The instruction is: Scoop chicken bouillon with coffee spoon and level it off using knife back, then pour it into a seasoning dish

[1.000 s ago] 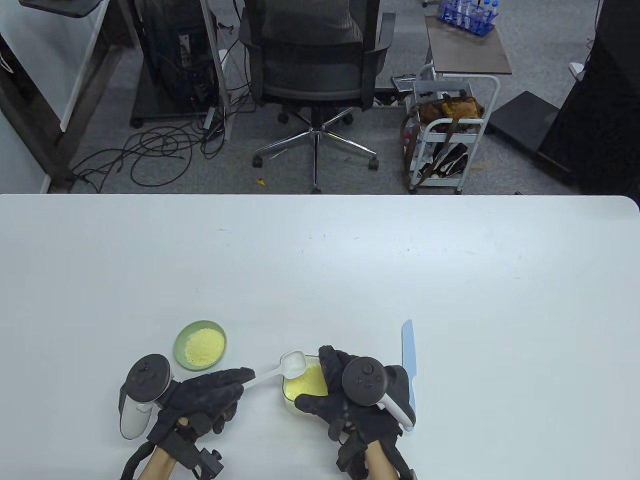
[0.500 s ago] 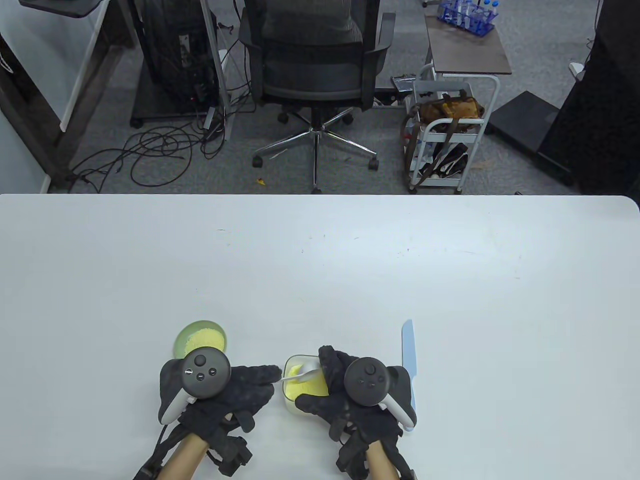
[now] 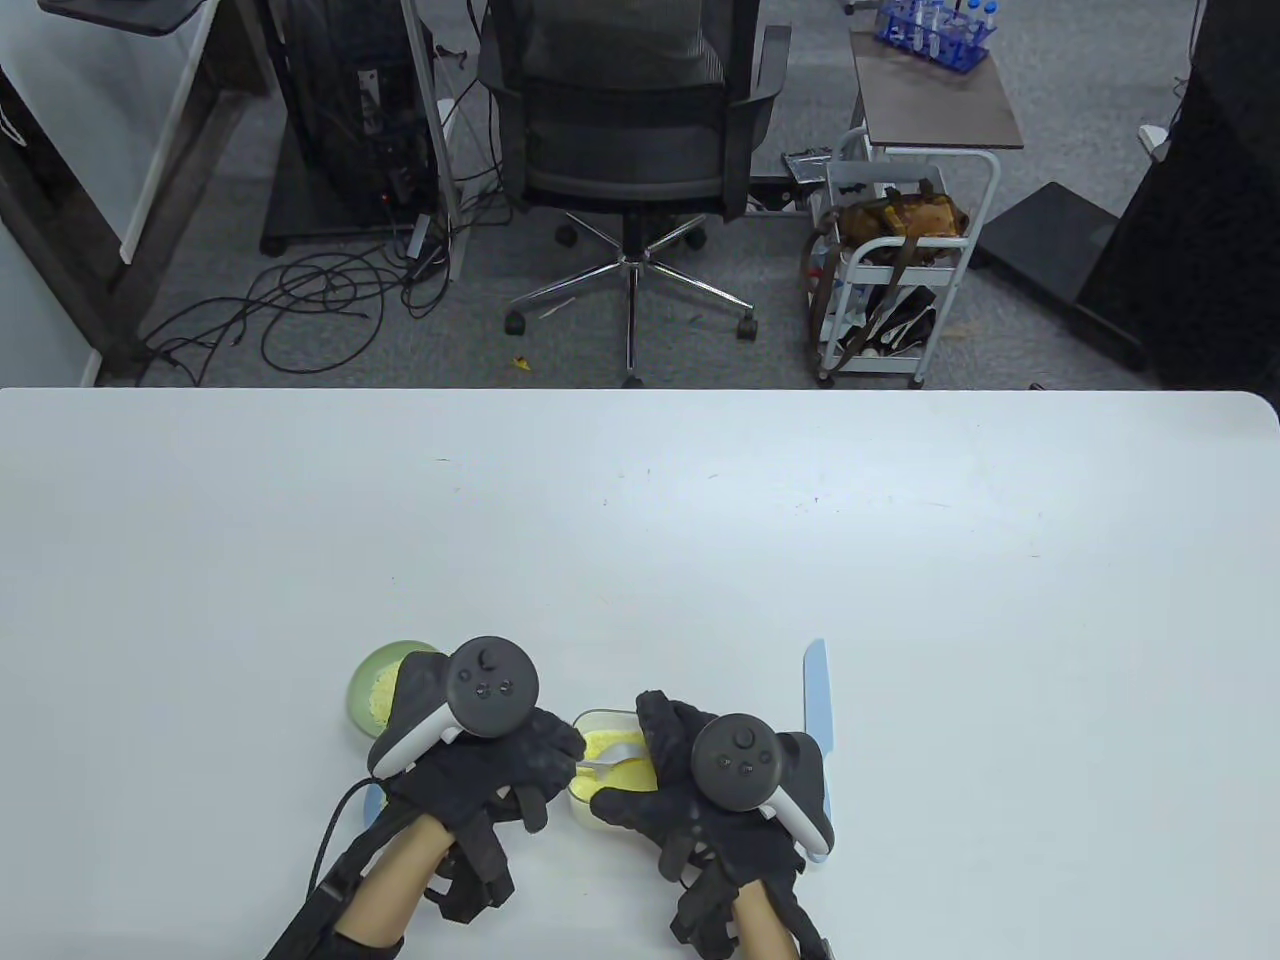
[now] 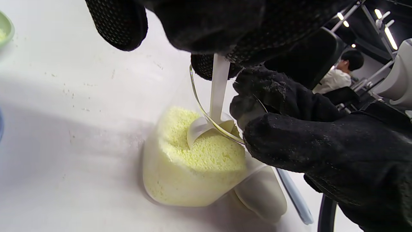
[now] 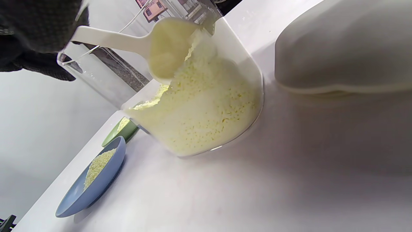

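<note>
The left hand [image 3: 490, 775] pinches the handle of the white spoon [image 4: 214, 111], and the spoon's bowl is dug into the yellow bouillon [image 4: 196, 154] inside the clear tub [image 5: 231, 96]. The right hand [image 3: 700, 790] curls its fingers round the tub and seems to tip it toward the spoon. The tub sits near the front of the desk [image 3: 640, 520], between the two hands. The scoop is only starting: the spoon is in the powder but not yet lifted out full. The blue knife [image 3: 818, 700] lies flat on the desk, just right of the right hand, and nobody is touching it, so the leveling is not done yet. After that comes the pour into a dish. A green dish [image 3: 375, 680] on the left and a blue dish [image 5: 93, 180] near it already hold some yellow powder. Which dish gets this scoop cannot be told.
</note>
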Motion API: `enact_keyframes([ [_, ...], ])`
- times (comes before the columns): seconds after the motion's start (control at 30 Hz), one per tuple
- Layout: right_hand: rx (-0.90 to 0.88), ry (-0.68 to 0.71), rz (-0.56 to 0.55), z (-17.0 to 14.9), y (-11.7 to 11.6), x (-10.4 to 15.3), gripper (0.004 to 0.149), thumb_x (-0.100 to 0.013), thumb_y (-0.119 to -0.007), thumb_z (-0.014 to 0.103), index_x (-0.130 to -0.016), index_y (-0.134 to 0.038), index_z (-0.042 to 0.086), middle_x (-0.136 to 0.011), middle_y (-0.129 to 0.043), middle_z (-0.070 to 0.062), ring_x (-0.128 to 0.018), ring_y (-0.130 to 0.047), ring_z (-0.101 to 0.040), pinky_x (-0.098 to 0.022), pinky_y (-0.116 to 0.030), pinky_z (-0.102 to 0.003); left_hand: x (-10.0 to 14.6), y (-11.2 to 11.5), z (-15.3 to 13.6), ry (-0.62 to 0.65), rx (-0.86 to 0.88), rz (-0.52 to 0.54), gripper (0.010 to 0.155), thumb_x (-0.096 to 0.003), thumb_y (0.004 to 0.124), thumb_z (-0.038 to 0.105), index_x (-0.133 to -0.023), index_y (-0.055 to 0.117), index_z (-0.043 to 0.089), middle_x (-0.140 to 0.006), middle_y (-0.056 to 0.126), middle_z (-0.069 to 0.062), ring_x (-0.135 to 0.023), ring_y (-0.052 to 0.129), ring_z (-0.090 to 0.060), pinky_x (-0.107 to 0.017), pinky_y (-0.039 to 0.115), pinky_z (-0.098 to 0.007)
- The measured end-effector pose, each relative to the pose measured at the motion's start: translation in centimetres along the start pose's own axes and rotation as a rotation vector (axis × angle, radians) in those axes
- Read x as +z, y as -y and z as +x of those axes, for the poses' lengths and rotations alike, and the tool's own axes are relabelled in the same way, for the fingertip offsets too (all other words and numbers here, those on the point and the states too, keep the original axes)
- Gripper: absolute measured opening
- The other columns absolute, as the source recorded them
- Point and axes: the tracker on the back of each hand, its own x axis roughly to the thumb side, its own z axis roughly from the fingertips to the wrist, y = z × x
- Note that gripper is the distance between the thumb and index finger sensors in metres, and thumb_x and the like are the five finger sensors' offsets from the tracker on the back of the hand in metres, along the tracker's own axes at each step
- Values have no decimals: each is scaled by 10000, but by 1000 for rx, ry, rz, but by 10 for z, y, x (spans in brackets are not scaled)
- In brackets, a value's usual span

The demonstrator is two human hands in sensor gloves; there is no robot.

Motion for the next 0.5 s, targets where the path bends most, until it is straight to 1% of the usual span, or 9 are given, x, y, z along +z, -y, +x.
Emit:
enact_keyframes([
  [0.1,-6,0,5,0,0,0,945,-431,-838,560,-1058,-243,176,-1105,-273,-195,-987,-262,-487,-717,-90,-667,-3,2,-6,-1,68,-22,408,-407,908,291,-723,916,34,-162,954,-58,67,831,-26,-550,736,-432],
  [0.23,-11,1,4,-1,-1,0,947,-431,-836,563,-1058,-239,177,-1105,-273,-195,-986,-264,-487,-717,-92,-667,-7,7,-20,-6,241,-92,426,-413,864,271,-718,886,-26,-133,955,-59,95,830,-18,-508,764,-409],
  [0.3,-14,0,5,-1,-1,0,948,-431,-835,564,-1057,-237,179,-1105,-273,-196,-985,-264,-488,-718,-93,-666,-7,11,-27,-5,314,-127,425,-421,846,269,-734,857,-19,-122,956,-54,104,831,-13,-482,782,-388],
  [0.5,-28,0,9,-2,-1,0,949,-433,-834,565,-1056,-230,182,-1104,-269,-196,-985,-263,-487,-717,-92,-666,-2,24,-45,28,539,-149,413,-443,810,257,-774,811,10,-111,968,-38,126,847,-3,-425,816,-349],
])
